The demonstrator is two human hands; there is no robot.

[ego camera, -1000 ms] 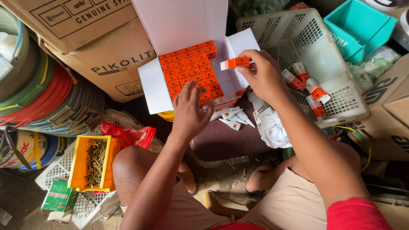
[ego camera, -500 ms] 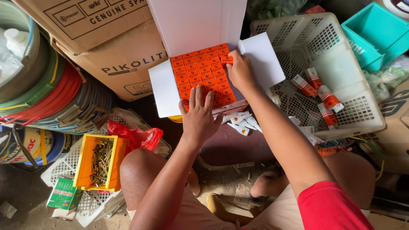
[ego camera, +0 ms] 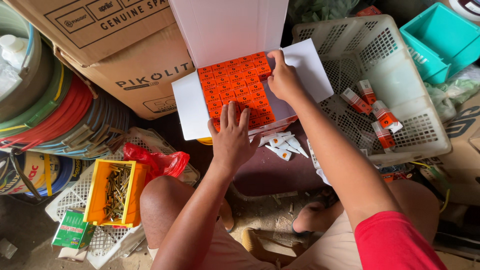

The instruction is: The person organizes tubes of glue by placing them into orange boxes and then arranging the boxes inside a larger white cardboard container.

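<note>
From my remote seat, going left to right: a yellow plastic bin of brass-coloured metal bits [ego camera: 114, 192] sits at eight o'clock, a crumpled red plastic bag [ego camera: 160, 161] beside it. My left hand [ego camera: 233, 137] lies flat, fingers pressed together, steadying the near rows in the open white cardboard carton of small orange boxes [ego camera: 235, 87] at twelve o'clock. My right hand [ego camera: 282, 79] pinches a box at the pack's right edge; I judge the packing nearly full, needing a snug push. More orange-and-white boxes [ego camera: 372, 107] wait in the white lattice plastic basket [ego camera: 425, 145] at two o'clock; nothing blocks the reach.
</note>
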